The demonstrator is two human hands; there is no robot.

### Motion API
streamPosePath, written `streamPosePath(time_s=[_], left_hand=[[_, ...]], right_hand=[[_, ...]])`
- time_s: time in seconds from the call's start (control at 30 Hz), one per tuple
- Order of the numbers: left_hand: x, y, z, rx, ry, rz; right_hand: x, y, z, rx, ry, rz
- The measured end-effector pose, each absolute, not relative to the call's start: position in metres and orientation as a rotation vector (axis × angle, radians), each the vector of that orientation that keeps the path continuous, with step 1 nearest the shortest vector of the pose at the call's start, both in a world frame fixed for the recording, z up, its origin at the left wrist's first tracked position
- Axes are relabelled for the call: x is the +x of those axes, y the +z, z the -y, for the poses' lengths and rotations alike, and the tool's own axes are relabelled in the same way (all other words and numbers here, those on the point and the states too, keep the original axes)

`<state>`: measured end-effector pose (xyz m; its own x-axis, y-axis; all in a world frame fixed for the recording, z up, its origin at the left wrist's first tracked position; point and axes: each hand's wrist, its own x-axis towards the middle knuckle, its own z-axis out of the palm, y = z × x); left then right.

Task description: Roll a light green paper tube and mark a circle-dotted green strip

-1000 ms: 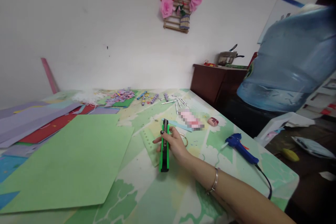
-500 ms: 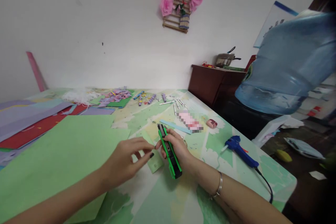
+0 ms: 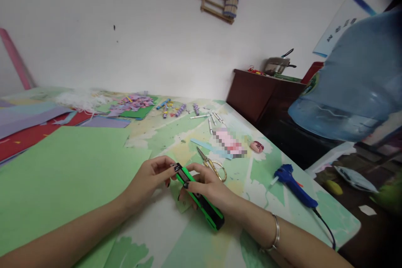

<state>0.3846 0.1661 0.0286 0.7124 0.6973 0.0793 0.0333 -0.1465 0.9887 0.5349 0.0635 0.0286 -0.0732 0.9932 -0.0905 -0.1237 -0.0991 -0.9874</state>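
A green-and-black stapler [image 3: 201, 199] lies slantwise across my right hand [image 3: 212, 188], which is closed round its middle with the thumb on top. My left hand [image 3: 153, 178] pinches the stapler's far end between thumb and fingers. Whether anything thin sits at that end is hidden by the fingertips. Under the stapler, a small pale green paper piece [image 3: 184, 206] shows partly on the table. Gold-handled scissors [image 3: 213, 165] lie just beyond my right hand. A large light green sheet [image 3: 78, 176] spreads beneath my left forearm.
A blue glue gun [image 3: 295, 186] with its cord lies at the right edge of the patterned table. Further back are a light blue strip [image 3: 207, 147], white sticks [image 3: 210, 125], purple rolls [image 3: 181, 110] and paper scraps [image 3: 135, 104]. A big water bottle [image 3: 345, 88] stands at the right.
My left hand has moved from beside the stapler onto its far end. The stapler has tilted, its near end now further right and lower. The scissors have come into fuller view.
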Motion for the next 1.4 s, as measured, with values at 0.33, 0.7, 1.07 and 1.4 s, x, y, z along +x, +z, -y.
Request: streamPosePath(time_s=[0.33, 0.7, 1.07, 1.4], left_hand=[[0.381, 0.015, -0.178, 1.459, 0.902, -0.738], [0.381, 0.017, -0.18, 1.391, 0.94, -0.757], [0.38, 0.017, -0.181, 1.411, 0.925, -0.743], [0.381, 0.006, -0.187, 1.27, 0.87, -0.665]], right_hand=[[0.542, 0.035, -0.055, -0.999, 1.551, 1.19], [0.54, 0.03, -0.052, -1.033, 1.514, 1.216], [0.545, 0.02, -0.056, -0.957, 1.57, 1.28], [0.546, 0.02, -0.058, -0.947, 1.592, 1.257]])
